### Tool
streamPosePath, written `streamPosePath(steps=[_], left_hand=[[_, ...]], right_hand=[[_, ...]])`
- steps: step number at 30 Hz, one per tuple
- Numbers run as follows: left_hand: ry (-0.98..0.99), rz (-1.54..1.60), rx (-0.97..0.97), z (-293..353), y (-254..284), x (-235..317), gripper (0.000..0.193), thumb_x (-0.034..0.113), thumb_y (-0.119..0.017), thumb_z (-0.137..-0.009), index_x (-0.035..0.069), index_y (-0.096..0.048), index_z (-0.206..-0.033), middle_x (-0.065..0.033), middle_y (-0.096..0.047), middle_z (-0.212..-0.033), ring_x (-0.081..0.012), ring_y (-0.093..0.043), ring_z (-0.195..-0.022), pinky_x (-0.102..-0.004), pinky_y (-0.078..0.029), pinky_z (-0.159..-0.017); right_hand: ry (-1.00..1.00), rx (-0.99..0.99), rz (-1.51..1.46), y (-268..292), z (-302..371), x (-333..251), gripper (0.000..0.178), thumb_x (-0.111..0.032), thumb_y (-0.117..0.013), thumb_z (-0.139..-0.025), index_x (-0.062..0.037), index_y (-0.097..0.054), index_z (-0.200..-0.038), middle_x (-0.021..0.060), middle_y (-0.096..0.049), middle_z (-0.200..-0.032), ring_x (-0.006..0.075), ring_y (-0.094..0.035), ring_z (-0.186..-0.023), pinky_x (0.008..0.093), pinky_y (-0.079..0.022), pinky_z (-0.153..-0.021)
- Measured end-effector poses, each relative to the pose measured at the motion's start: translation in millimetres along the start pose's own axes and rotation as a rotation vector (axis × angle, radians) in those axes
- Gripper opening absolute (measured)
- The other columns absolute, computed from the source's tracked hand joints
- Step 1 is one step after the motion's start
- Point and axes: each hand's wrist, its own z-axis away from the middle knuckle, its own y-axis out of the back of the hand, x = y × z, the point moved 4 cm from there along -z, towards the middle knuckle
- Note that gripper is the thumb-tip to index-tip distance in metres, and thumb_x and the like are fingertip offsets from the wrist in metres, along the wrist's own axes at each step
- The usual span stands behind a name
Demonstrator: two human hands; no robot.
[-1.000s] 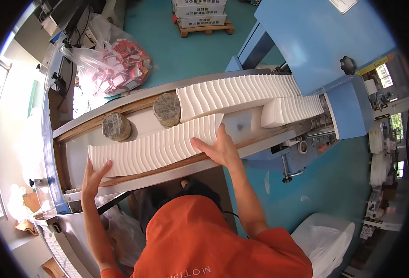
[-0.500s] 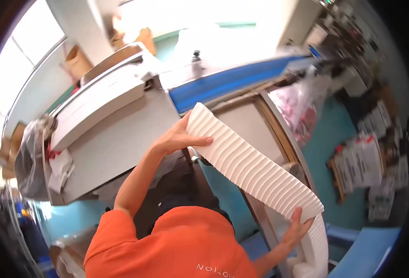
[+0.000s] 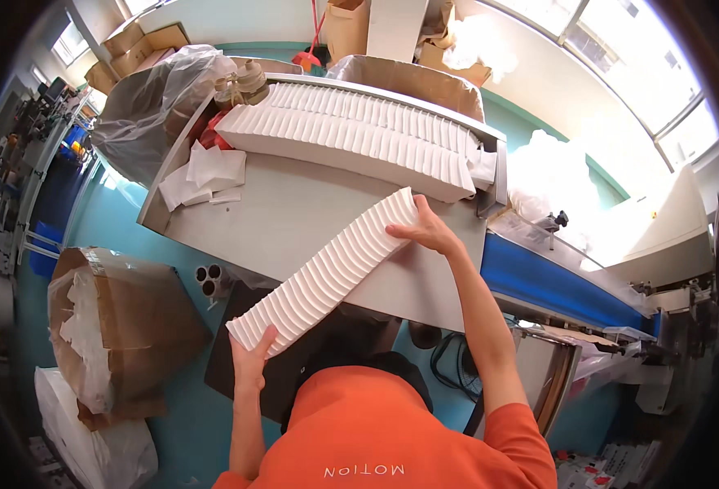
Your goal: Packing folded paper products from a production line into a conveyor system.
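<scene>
A long row of white folded paper tissues (image 3: 327, 273) is held slantwise between my two hands. My left hand (image 3: 251, 363) grips its lower, nearer end, thumb on top. At the upper, farther end my right hand (image 3: 429, 228) closes on it, thumb over the top and fingers behind. The far part hangs over the grey metal table (image 3: 286, 208), while the near end sticks out past the table's front edge. Along the table's back lie long rows of similar white tissues (image 3: 351, 138), set side by side.
Loose white paper pieces (image 3: 205, 175) lie at the table's left, by a red item (image 3: 211, 134) and tan rolls (image 3: 245, 81). A blue conveyor belt (image 3: 555, 273) runs off to the right. A lined cardboard box (image 3: 139, 326) stands on the floor at left.
My view and body have swung left from the frame with wooden edges toward the grey table. The tissue row came along, still in both hands, now slanting up to the right.
</scene>
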Motion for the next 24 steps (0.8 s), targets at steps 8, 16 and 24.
streamPosePath(steps=[8,16,24], left_hand=[[0.346,0.302,-0.136,48.3,-50.3,-45.1,0.080,0.006,-0.078,-0.081,0.010,-0.025,-0.141,-0.0096,-0.047,-0.131,-0.0241,-0.051,-0.119,-0.0407,-0.049,-0.096],[0.624,0.237,-0.313,71.4,-75.5,-56.3,0.065,0.020,-0.073,-0.088,0.013,-0.038,-0.143,-0.0076,-0.050,-0.136,-0.0271,-0.051,-0.122,-0.0463,-0.047,-0.100],[-0.459,-0.521,-1.124,81.8,-85.9,-37.0,0.075,-0.013,-0.060,-0.088,0.005,-0.025,-0.152,-0.0191,-0.037,-0.142,-0.0312,-0.046,-0.124,-0.0423,-0.044,-0.104]], right_hand=[[0.189,0.015,0.493,4.0,-67.6,-61.2,0.081,-0.041,-0.077,-0.077,-0.0065,-0.043,-0.141,0.0099,-0.051,-0.138,0.0269,-0.036,-0.134,0.0435,-0.028,-0.104],[0.229,0.651,0.171,-14.3,126.4,-11.1,0.047,-0.028,-0.075,-0.080,-0.0089,-0.058,-0.120,0.0115,-0.050,-0.130,0.0303,-0.042,-0.127,0.0477,-0.035,-0.099],[-1.420,1.398,0.686,36.3,579.0,121.1,0.067,-0.032,-0.081,-0.073,-0.0033,-0.050,-0.125,0.0280,-0.037,-0.139,0.0416,-0.033,-0.132,0.0595,-0.029,-0.101]])
